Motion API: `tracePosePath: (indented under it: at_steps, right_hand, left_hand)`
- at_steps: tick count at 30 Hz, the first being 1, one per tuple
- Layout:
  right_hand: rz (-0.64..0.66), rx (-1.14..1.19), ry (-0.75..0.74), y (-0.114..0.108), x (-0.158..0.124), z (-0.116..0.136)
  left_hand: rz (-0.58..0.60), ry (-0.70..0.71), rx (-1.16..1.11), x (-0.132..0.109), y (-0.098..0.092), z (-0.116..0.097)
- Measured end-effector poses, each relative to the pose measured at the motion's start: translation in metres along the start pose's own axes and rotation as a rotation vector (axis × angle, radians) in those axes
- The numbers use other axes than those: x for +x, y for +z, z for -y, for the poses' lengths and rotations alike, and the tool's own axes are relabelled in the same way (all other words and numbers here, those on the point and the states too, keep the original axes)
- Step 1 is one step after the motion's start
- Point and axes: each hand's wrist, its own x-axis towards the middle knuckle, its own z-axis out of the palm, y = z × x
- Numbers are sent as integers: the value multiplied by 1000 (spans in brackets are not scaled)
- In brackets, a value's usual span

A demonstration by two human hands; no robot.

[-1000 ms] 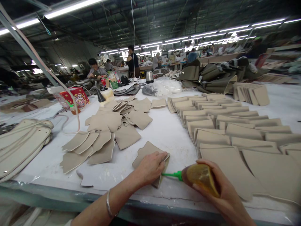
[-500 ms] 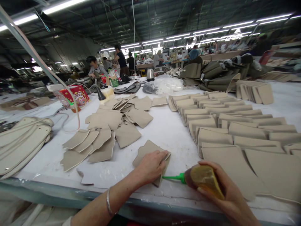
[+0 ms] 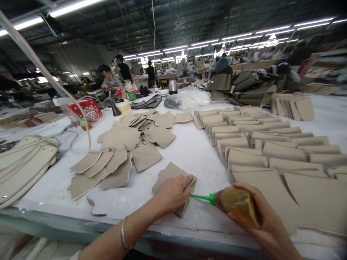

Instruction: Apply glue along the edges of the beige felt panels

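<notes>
My left hand [image 3: 175, 193] is closed on a beige leather piece [image 3: 169, 174] lying on the table, its fingers bent over the right edge. Part of the piece is hidden beneath the hand, and a darker strip shows along its lower right side. In my right hand [image 3: 264, 216] is a squeeze bottle [image 3: 237, 206] of amber liquid, tipped on its side. Its thin green nozzle points left, with the tip at the piece's right edge close to my left fingers; whether it touches I cannot tell.
Loose beige pieces [image 3: 120, 139] lie heaped to the left. Overlapping rows of folded pieces [image 3: 271, 151] fill the right side. Pale panels [image 3: 29, 162] are stacked at far left. Behind are a plastic bag [image 3: 191, 97], a kettle [image 3: 172, 86] and several people.
The bottle's nozzle tip has moved up along the piece's right edge. My left hand stays in place on the piece. A standing person in the background has shifted left.
</notes>
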Motion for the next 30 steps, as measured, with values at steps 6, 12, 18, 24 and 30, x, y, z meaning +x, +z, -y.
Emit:
tracePosePath:
  at_steps: [6,12,18,24,30]
  right_hand:
    - [-26,-57,-52,-1,13,-2]
    - [-101,-165,-147,-5,27,-6]
    - [-57,-132,-95,-3,19,1]
    - [-125,-125,-66,-4,23,-1]
    - [-28,107,145,-5,12,10]
  left_hand:
    - [6,2,40,2,-1,1]
    - [2,10,-3,2,-1,2]
    - [10,5,-51,3,-2,2]
    - [1,-4,-94,2,-1,3]
    - [-7,7,-177,5,-3,3]
